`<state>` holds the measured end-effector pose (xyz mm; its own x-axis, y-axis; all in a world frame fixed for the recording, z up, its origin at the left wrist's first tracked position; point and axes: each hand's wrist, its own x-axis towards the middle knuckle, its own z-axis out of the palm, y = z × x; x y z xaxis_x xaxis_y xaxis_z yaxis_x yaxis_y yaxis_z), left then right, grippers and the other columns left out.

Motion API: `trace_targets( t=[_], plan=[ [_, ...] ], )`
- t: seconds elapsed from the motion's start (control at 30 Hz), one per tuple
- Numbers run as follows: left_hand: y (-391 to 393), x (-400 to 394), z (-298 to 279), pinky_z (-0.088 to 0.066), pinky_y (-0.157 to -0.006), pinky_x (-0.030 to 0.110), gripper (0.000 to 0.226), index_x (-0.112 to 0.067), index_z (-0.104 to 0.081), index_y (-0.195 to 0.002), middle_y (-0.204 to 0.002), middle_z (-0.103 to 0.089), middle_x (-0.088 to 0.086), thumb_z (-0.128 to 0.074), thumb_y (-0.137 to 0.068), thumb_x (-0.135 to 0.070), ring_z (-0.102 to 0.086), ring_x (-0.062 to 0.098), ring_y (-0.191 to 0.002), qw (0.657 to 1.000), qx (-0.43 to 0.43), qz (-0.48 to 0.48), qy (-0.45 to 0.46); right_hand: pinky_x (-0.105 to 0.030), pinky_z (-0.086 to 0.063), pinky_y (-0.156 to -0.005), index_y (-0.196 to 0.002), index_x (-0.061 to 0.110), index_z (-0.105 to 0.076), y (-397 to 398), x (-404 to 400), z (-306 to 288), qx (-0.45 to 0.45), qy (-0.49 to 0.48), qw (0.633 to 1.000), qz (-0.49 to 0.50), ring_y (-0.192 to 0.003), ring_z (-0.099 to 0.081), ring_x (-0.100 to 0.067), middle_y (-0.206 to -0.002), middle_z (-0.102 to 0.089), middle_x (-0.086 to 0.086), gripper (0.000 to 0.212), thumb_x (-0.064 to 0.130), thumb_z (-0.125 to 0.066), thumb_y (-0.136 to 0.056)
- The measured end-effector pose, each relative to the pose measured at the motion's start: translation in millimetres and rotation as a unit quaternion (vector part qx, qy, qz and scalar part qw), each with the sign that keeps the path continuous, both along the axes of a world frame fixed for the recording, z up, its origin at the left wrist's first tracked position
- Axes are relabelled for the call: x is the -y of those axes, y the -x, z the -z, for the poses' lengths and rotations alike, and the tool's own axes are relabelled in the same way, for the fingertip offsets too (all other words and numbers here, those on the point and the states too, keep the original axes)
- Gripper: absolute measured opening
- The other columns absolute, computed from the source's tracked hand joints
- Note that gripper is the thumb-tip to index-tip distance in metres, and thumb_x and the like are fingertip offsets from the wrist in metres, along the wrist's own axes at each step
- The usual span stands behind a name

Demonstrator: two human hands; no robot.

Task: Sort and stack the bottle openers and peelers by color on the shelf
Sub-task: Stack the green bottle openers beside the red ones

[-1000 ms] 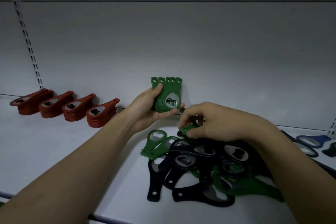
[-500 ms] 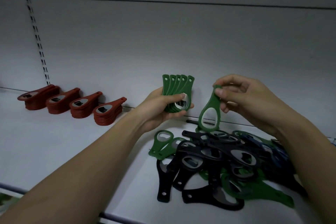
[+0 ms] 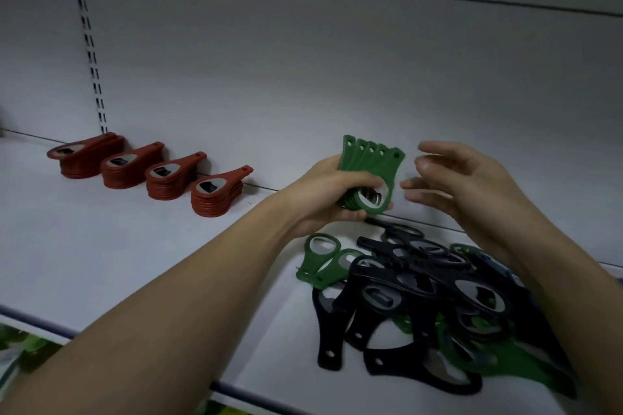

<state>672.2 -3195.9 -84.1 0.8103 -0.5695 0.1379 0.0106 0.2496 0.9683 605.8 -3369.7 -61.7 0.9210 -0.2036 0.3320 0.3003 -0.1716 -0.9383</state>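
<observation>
Change since half a second ago: the single green opener formerly pinched in the right hand (image 3: 468, 192) has gone from it and now sits at the front of the fanned bunch; the right hand is empty.

Far left, a slotted upright (image 3: 88, 44) runs up the back panel. Below it, four stacks of red bottle openers (image 3: 151, 168) stand in a row on the white shelf (image 3: 101, 246), handles pointing back toward the wall, metal inserts up.

Centre: left hand (image 3: 323, 199) grips the bunch of green bottle openers (image 3: 369, 175), thumb curled across the ring ends, handles fanned upward, held above the shelf.

Just right of the bunch, the right hand hovers with fingers loosely spread, holding nothing, fingertips near the bunch but apart from it.

Below both hands, an unsorted pile (image 3: 438, 307) of black and green openers lies on the shelf; two green openers (image 3: 323, 259) lie at its left edge.
</observation>
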Motion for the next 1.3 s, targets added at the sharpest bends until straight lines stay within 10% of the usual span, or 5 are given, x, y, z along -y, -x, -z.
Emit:
trace_targets(
  t=[0.1, 0.23, 0.6, 0.93, 1.3],
  plan=[
    [-6, -5, -2, -0.052, -0.05, 0.023, 0.029, -0.008, -0.055, -0.12, -0.106, -0.073, 0.012, -0.058, -0.092, 0.0, -0.075, 0.027, -0.082, 0.997, -0.013, -0.047, 0.06, -0.031, -0.06, -0.068, -0.106, 0.02, -0.066, 3, -10, 5, 0.051, 0.23, 0.97, 0.061, -0.074, -0.069, -0.019, -0.098, -0.066, 0.004, 0.016, 0.011, -0.06, -0.095],
    [-15, -11, -3, -0.049, -0.049, 0.024, 0.036, -0.009, -0.056, -0.123, -0.102, -0.072, 0.009, -0.056, -0.089, 0.002, -0.074, 0.026, -0.082, 0.989, -0.01, -0.122, 0.087, -0.014, -0.047, -0.069, -0.092, 0.033, -0.072, 9, -37, 20, 0.013, 0.438, 0.894, -0.097, -0.079, -0.061, -0.003, -0.085, -0.066, 0.02, 0.011, 0.024, -0.066, -0.091],
    [-20, -14, 1, -0.048, -0.048, 0.024, 0.026, -0.017, -0.057, -0.107, -0.111, -0.07, 0.009, -0.062, -0.087, 0.0, -0.074, 0.021, -0.08, 0.982, -0.02, -0.181, 0.039, -0.013, -0.037, -0.093, -0.104, 0.038, -0.068, 15, -57, 32, -0.007, 0.532, 0.82, -0.213, -0.107, -0.046, 0.005, -0.108, -0.053, 0.023, 0.016, 0.033, -0.069, -0.089],
    [-14, -7, 3, -0.059, -0.074, 0.03, 0.028, 0.0, -0.063, -0.115, -0.105, -0.065, 0.015, -0.065, -0.092, -0.015, -0.067, 0.019, -0.087, 0.999, -0.013, -0.05, -0.004, -0.022, -0.051, -0.06, -0.093, 0.017, -0.066, 9, -28, 5, 0.079, 0.167, 0.975, -0.121, -0.064, -0.059, -0.014, -0.083, -0.067, -0.003, 0.015, 0.003, -0.069, -0.087],
    [13, 0, -3, -0.061, -0.064, 0.033, 0.04, -0.017, -0.055, -0.128, -0.118, -0.07, 0.014, -0.055, -0.093, -0.036, -0.07, 0.037, -0.102, 0.992, 0.028, 0.107, -0.063, -0.022, -0.051, -0.055, -0.101, 0.01, -0.061, -3, -2, 4, 0.032, -0.122, 0.991, -0.053, -0.056, -0.057, -0.01, -0.067, -0.062, 0.001, 0.01, 0.003, -0.058, -0.094]
  ],
)
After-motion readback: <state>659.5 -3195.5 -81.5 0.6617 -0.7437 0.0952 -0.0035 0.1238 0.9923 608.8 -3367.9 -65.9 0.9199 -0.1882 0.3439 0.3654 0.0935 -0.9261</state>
